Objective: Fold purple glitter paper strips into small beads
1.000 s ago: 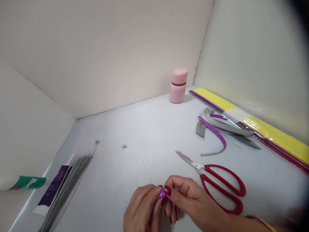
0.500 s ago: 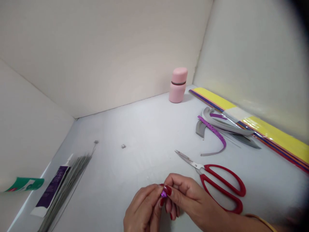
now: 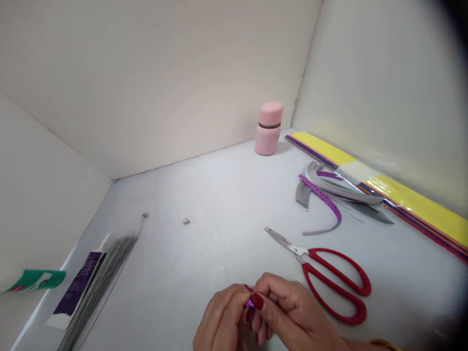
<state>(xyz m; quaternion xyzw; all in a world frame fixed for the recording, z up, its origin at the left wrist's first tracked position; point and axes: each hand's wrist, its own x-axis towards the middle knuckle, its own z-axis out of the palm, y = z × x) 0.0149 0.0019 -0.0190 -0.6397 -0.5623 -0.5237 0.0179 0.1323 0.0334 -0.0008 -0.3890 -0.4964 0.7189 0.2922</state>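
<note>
Left hand [image 3: 223,319] and right hand [image 3: 288,314] are meeting low at the frame's bottom, fingertips pressed together and pinching a tiny purple glitter piece [image 3: 250,304] between them. Red scissors [image 3: 329,278] are lying just right of the hands; a pink bottle [image 3: 269,128] is standing far back.

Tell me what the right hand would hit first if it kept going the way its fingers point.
The right hand points left, so it would meet the left hand at once: both already pinch the small purple piece between their fingertips.
</note>
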